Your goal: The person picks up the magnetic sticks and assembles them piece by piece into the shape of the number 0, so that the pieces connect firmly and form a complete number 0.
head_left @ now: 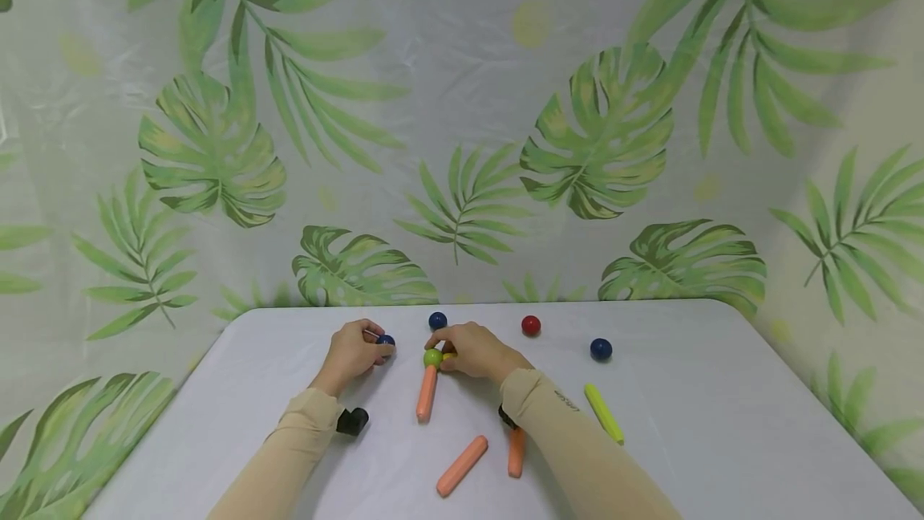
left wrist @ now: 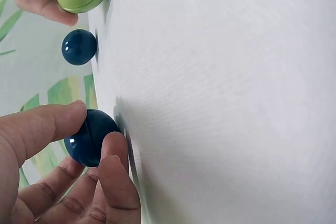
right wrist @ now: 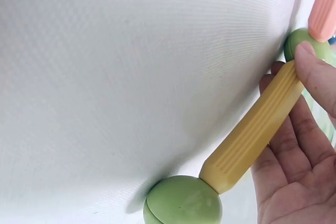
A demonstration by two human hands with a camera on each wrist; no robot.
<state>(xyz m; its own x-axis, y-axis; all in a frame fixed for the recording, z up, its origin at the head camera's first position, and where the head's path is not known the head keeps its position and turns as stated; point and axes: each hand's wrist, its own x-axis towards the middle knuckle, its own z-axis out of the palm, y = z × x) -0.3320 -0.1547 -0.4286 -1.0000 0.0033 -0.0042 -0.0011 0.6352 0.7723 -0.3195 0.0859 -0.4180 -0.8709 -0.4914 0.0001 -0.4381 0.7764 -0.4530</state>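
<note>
Left grip on a loose blue ball, right grip at a green-yellow joint

Left grip (head_left: 354, 351): narrow, thumb and fingertips pinching a blue ball (left wrist: 90, 139) near the table (head_left: 671, 327); whether the ball touches the surface, cannot tell. No rod shows on it.

Right grip (head_left: 472, 349): closed about one end of a grooved yellow rod (right wrist: 252, 129), thumb over the place where it meets a green ball (head_left: 433, 357). An orange-pink rod (head_left: 427, 393) runs from that same ball toward the person. At the yellow rod's other end, the right wrist view shows a second green ball (right wrist: 184, 203); from the head this end is hidden by the hand.

Loose stock: another blue ball (head_left: 437, 320) just beyond the joint, a red ball (head_left: 530, 325) farther right, a third blue ball (head_left: 601, 349) right of that, a yellow-green rod (head_left: 604, 414) nearer the person, and a separate orange-pink rod (head_left: 462, 465) in front. One more orange-pink stick (head_left: 516, 453) lies partly under the right sleeve; whether it is joined to anything, cannot tell.

Judgement: step in hand looks like assembly, with the right grip steadying the joint and the left grip having a fresh ball in its fingers. Next move would call for a firm hold on the joined part, the ball lined up squarely with a free rod end, and gentle pressure, lest the joint twist loose.
</note>
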